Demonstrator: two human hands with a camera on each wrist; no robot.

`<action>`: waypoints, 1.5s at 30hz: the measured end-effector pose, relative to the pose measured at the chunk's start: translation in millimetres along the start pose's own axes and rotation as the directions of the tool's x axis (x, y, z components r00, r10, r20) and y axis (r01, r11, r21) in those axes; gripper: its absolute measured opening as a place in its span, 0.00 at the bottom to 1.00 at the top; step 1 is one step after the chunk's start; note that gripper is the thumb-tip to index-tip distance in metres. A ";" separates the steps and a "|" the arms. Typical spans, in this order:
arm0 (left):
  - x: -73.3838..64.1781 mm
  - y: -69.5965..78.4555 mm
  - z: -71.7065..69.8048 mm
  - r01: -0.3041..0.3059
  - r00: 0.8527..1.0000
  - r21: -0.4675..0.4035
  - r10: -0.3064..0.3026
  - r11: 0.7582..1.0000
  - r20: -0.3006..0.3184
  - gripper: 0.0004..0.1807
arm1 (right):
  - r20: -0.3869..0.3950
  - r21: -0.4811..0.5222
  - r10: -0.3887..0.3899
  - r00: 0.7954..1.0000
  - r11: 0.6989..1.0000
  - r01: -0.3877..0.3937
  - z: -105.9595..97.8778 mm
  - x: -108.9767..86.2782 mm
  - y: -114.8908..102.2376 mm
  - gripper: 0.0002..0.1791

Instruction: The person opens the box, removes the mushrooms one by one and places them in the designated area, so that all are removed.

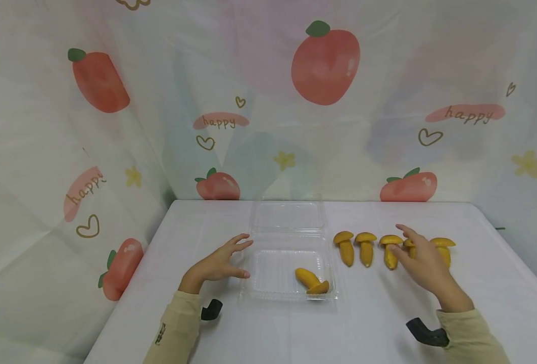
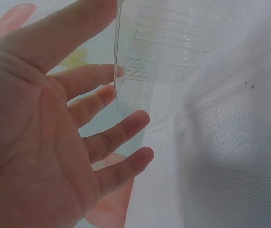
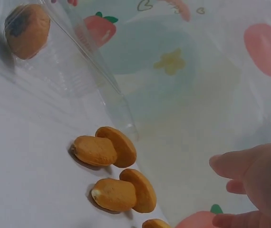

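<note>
A clear plastic clamshell box [image 1: 273,294] lies on the table, its lid [image 1: 287,217] folded back. Inside it, toward the front right, is one yellow-brown mushroom [image 1: 306,277]. To the right of the box several more mushrooms [image 1: 366,250] stand in a row, caps toward the back. My left hand [image 1: 215,264] is beside the box's left edge, fingers spread and holding nothing; the left wrist view shows its fingertips close to the clear wall [image 2: 173,42]. Over the right part of the row hovers my right hand [image 1: 425,265], fingers extended and nothing gripped, partly covering two mushrooms.
A white cloth covers the table [image 1: 341,328]. Behind it and on the left hangs a printed curtain [image 1: 268,146] with fruit and hearts, meeting the table's back edge. Black curved pieces [image 1: 211,310] stick out from both sleeves.
</note>
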State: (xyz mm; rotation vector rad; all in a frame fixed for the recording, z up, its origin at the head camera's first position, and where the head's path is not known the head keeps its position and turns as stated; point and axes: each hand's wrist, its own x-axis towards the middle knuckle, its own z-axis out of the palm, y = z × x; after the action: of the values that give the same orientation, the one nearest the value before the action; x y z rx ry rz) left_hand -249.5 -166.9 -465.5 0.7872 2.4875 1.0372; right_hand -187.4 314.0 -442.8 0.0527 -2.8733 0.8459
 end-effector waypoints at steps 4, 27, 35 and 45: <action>0.1 0.6 0.4 0.006 1.000 -0.004 -0.006 1.000 -0.001 0.48 | 0.022 -0.010 -0.014 1.000 1.000 0.014 5.6 -0.8 -5.9 0.35; -2.0 -2.8 -1.3 -0.031 0.999 -0.009 0.031 0.999 0.027 0.50 | 0.042 0.065 -0.183 0.982 0.981 0.180 42.8 -11.6 -50.1 0.31; 0.2 -6.1 0.2 -0.039 0.999 -0.001 0.039 0.999 0.022 0.50 | 0.060 0.134 -0.213 0.975 0.970 0.204 51.6 -16.1 -63.8 0.32; -0.6 -3.4 0.0 -0.018 1.000 0.006 0.018 1.000 0.010 0.50 | 0.086 0.228 -0.322 0.943 0.928 0.296 61.6 -17.3 -87.1 0.30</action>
State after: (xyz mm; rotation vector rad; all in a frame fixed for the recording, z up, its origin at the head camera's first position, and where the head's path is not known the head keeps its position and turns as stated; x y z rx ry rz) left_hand -250.3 -169.2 -467.8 0.8165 2.4805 1.0295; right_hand -171.8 207.3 -449.9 0.5856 -2.7585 1.1091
